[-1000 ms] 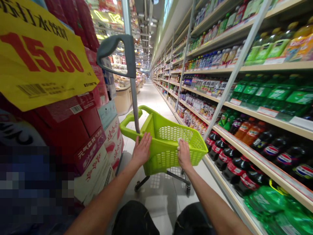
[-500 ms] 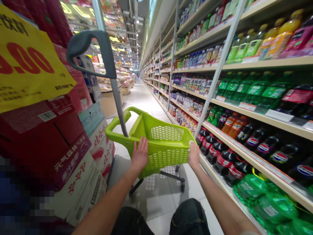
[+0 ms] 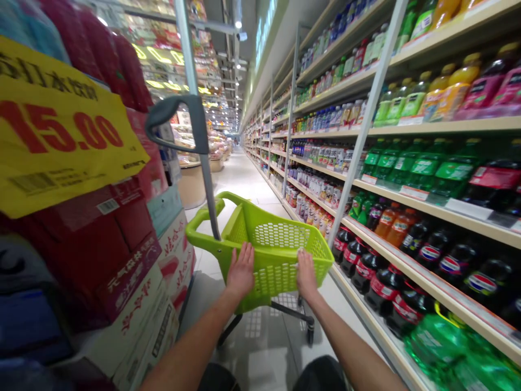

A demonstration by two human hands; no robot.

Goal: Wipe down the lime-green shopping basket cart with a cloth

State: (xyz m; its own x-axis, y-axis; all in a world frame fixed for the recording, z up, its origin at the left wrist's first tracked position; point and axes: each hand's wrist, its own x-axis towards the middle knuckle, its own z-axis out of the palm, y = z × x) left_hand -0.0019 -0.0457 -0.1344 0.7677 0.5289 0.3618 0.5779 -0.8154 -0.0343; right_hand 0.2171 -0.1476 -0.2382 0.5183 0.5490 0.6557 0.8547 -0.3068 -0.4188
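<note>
A lime-green plastic basket cart (image 3: 280,239) on wheels stands in a shop aisle in front of me, and nothing shows inside it. My left hand (image 3: 241,270) grips its near rim on the left, fingers curled over the edge. My right hand (image 3: 305,274) holds the same rim further right, fingers bent over it. A grey pull handle (image 3: 179,122) on a metal pole rises from the cart's left side, untouched.
Stacked red and white cartons (image 3: 134,260) with a yellow 15.00 price sign (image 3: 61,130) crowd the left. Shelves of soft-drink bottles (image 3: 411,244) run along the right, with slanted metal uprights (image 3: 358,146). The tiled aisle floor (image 3: 248,174) stretches ahead.
The cart has rolled a little along the aisle with both hands on its rim. My right hand has shifted leftward along the rim, and the view has swung back toward the price sign.
</note>
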